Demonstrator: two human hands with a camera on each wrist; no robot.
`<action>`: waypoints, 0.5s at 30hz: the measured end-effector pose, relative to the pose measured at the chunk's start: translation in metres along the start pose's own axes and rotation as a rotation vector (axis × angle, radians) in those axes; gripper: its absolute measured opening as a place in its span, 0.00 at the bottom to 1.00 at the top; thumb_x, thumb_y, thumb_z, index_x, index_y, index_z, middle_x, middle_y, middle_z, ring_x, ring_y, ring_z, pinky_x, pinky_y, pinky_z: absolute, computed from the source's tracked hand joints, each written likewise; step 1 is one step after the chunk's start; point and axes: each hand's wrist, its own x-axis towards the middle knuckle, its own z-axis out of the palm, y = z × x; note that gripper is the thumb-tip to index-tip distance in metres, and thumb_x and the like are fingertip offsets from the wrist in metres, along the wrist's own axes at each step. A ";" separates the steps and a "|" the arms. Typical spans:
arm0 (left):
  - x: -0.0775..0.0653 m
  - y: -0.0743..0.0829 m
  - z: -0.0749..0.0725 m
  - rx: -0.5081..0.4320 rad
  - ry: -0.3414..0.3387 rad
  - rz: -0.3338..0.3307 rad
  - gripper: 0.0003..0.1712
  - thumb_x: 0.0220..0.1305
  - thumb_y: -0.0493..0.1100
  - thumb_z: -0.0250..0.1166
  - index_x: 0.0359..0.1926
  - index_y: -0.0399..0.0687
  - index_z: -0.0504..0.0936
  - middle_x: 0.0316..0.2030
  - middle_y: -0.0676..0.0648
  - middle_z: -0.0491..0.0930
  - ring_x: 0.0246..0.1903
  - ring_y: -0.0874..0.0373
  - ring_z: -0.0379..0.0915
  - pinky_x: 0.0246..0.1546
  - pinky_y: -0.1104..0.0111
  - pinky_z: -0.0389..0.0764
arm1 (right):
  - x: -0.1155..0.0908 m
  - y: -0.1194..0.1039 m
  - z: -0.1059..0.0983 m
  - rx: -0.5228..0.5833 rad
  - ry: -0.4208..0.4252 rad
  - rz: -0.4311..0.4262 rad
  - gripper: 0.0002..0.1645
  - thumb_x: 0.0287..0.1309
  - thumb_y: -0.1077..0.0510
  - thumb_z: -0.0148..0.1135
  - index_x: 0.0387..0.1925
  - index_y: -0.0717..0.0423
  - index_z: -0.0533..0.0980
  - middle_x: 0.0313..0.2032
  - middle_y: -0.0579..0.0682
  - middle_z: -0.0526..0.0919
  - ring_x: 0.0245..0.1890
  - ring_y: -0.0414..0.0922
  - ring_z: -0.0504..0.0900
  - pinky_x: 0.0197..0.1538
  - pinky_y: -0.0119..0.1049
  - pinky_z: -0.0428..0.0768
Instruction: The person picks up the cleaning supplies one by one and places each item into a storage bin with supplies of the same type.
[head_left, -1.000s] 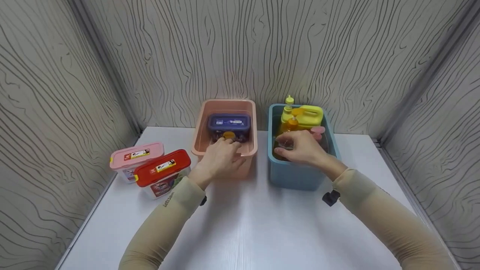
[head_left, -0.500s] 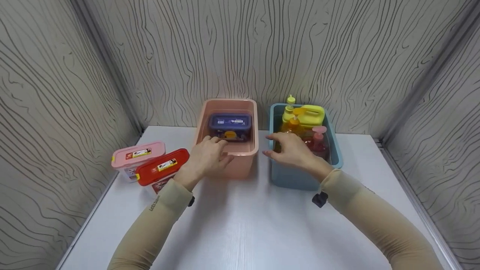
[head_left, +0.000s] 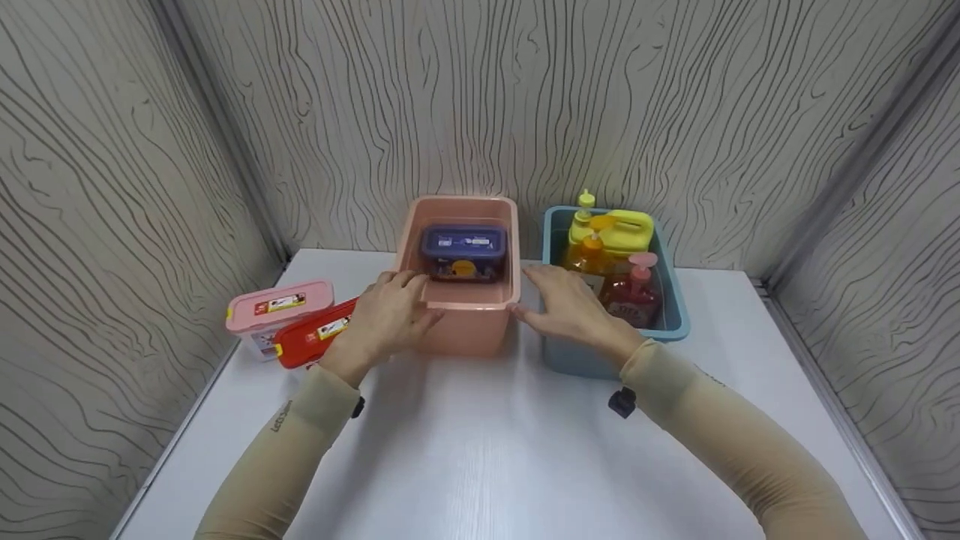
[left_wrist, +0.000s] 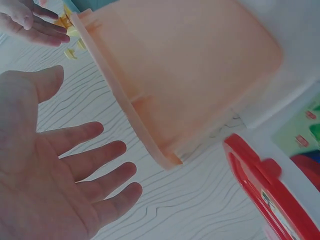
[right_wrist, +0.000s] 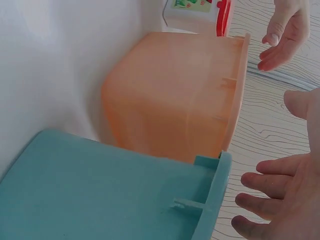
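Observation:
My left hand [head_left: 386, 315] is spread beside the near left corner of a peach plastic bin [head_left: 472, 330]. In the left wrist view a gap shows between its fingers and the bin's rim. Inside that bin sits a container with a dark blue lid [head_left: 466, 241]. My right hand [head_left: 574, 309] hovers over the left front part of a blue bin [head_left: 681, 319], thumb and fingertips overlapping the peach bin's right edge in the head view. Its straight fingers are free of any object in the right wrist view. A red pump bottle [head_left: 634, 300] and an orange pump bottle [head_left: 590, 259] stand in the blue bin.
A yellow jug [head_left: 630, 234] and a yellow-capped bottle [head_left: 585, 210] fill the blue bin's back. Left of the peach bin stand a pink-lidded tub [head_left: 277, 306] and a red-lidded tub [head_left: 315, 334], partly behind my left hand. Patterned panels [head_left: 480, 97] enclose the white table [head_left: 465, 450].
Both hands have come out of the bins. My left hand has moved left and toward me to the peach bin's corner; my right hand has shifted left, uncovering the pump bottles.

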 end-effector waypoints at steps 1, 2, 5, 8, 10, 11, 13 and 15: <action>-0.001 -0.002 0.000 -0.003 0.001 -0.003 0.44 0.78 0.66 0.68 0.82 0.46 0.72 0.79 0.39 0.76 0.79 0.35 0.70 0.80 0.36 0.75 | 0.000 0.000 0.001 -0.007 -0.005 0.003 0.52 0.74 0.33 0.65 0.86 0.56 0.65 0.85 0.60 0.69 0.87 0.65 0.65 0.89 0.70 0.60; -0.002 -0.005 0.000 -0.005 0.000 -0.006 0.44 0.78 0.66 0.68 0.82 0.46 0.71 0.80 0.39 0.75 0.80 0.35 0.70 0.81 0.36 0.74 | 0.001 -0.001 0.002 -0.013 -0.012 0.008 0.53 0.75 0.32 0.64 0.87 0.56 0.64 0.86 0.60 0.68 0.88 0.65 0.63 0.89 0.70 0.58; -0.007 -0.013 -0.002 -0.021 -0.007 -0.021 0.47 0.78 0.68 0.66 0.85 0.47 0.68 0.82 0.38 0.73 0.82 0.34 0.68 0.82 0.35 0.72 | 0.002 -0.002 0.006 -0.046 -0.031 0.020 0.55 0.76 0.28 0.60 0.88 0.58 0.62 0.88 0.60 0.65 0.89 0.65 0.61 0.89 0.71 0.57; -0.011 -0.022 -0.004 -0.047 -0.024 -0.048 0.51 0.78 0.72 0.64 0.87 0.49 0.65 0.84 0.36 0.70 0.83 0.32 0.65 0.84 0.33 0.68 | 0.005 -0.002 0.010 -0.069 -0.042 0.026 0.56 0.77 0.26 0.57 0.88 0.59 0.61 0.88 0.61 0.63 0.90 0.65 0.60 0.89 0.72 0.56; -0.015 -0.029 -0.005 -0.061 -0.037 -0.064 0.54 0.77 0.75 0.62 0.88 0.49 0.63 0.85 0.35 0.68 0.85 0.31 0.63 0.84 0.31 0.65 | 0.007 -0.004 0.011 -0.076 -0.047 0.029 0.57 0.77 0.25 0.56 0.88 0.59 0.60 0.88 0.62 0.62 0.90 0.65 0.59 0.90 0.71 0.56; -0.017 -0.033 -0.005 -0.064 -0.044 -0.073 0.55 0.76 0.76 0.62 0.89 0.48 0.62 0.85 0.35 0.67 0.85 0.30 0.62 0.84 0.30 0.64 | 0.008 -0.004 0.012 -0.079 -0.045 0.026 0.57 0.77 0.25 0.56 0.88 0.60 0.60 0.88 0.62 0.62 0.90 0.66 0.59 0.90 0.71 0.56; -0.021 -0.040 -0.006 -0.063 -0.061 -0.096 0.56 0.76 0.78 0.61 0.88 0.48 0.62 0.86 0.34 0.65 0.86 0.29 0.59 0.85 0.30 0.62 | 0.010 -0.005 0.014 -0.084 -0.045 0.028 0.59 0.77 0.25 0.56 0.89 0.60 0.59 0.88 0.62 0.62 0.90 0.66 0.59 0.90 0.71 0.56; -0.024 -0.047 -0.007 -0.059 -0.077 -0.117 0.58 0.75 0.79 0.60 0.89 0.47 0.62 0.87 0.34 0.63 0.86 0.28 0.58 0.85 0.29 0.60 | 0.011 -0.006 0.016 -0.091 -0.046 0.029 0.60 0.76 0.24 0.55 0.89 0.60 0.58 0.88 0.63 0.62 0.90 0.66 0.58 0.90 0.70 0.55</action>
